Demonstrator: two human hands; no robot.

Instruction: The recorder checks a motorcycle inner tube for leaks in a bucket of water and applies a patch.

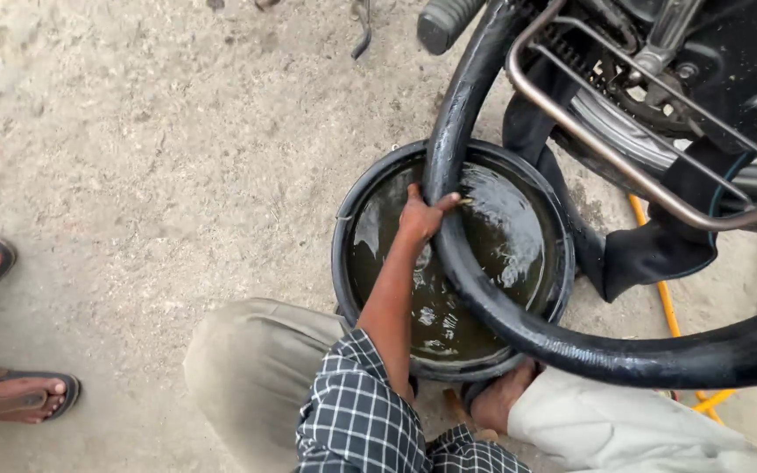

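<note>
My left hand [424,215] reaches out from a checked sleeve and is closed around a wet black rubber inner tube [456,263]. It holds the tube where it dips into a round black basin [342,263] of murky water. The tube curves up from the basin toward the top of the view and sweeps off to the right edge. My right hand is out of sight.
A motorcycle's rear wheel and metal guard frame [650,188] stand at the upper right, with a yellow hose [666,307] on the ground under them. My bare foot [499,398] is beside the basin. Another person's sandalled feet [10,394] are at the left edge on sandy ground.
</note>
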